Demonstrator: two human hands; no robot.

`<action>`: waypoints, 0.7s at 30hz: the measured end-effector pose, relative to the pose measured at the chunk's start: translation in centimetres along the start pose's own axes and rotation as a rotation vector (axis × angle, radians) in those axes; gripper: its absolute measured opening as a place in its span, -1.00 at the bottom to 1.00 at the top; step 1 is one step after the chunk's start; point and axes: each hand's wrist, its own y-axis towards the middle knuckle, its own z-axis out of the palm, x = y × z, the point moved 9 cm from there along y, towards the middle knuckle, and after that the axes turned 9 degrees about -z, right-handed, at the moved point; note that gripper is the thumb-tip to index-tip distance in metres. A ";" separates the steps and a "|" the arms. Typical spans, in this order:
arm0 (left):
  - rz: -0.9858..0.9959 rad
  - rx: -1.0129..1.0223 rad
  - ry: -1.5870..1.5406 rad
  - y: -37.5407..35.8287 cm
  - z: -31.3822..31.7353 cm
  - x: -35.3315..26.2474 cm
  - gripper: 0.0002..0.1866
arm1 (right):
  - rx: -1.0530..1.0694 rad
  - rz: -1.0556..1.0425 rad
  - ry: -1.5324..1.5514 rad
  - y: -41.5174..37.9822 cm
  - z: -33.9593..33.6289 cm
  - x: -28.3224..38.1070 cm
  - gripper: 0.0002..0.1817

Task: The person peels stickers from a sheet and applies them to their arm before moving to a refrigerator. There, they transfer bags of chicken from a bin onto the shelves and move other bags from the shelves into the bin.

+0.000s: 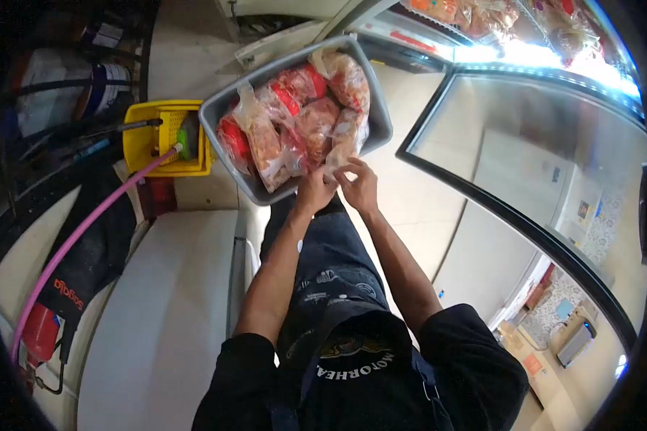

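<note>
A grey plastic tub (226, 156) holds several clear plastic bags packed with raw meat, some with red labels. At the tub's near edge, the loose upper end of one plastic bag of meat (346, 133) is gathered between my two hands. My left hand (316, 192) is closed on that end from the left. Close beside it, my right hand (359, 187) pinches the same plastic with bent fingers. The fingertips partly hide the gathered plastic, so I cannot make out whether it is knotted.
A glass door (510, 151) stands open on the right, below a lit display holding more bagged meat (474, 16). Left of the tub is a yellow mop bucket (140, 147). A pink hose (86, 223) runs past a white-topped surface (158, 323) and a red fire extinguisher (40, 334).
</note>
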 end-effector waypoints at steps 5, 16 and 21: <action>0.014 0.035 -0.102 -0.6 1.6 1.0 -0.79 | 0.084 0.100 -0.235 -0.4 -0.3 0.2 -0.85; 0.123 -0.051 -0.016 -1.9 0.8 -1.5 -0.82 | 0.101 0.163 -0.242 -0.8 -1.6 0.2 -0.73; 0.085 -0.016 -0.027 -2.1 1.0 -1.2 -0.86 | 0.046 0.107 -0.278 -1.5 -1.5 0.6 -0.77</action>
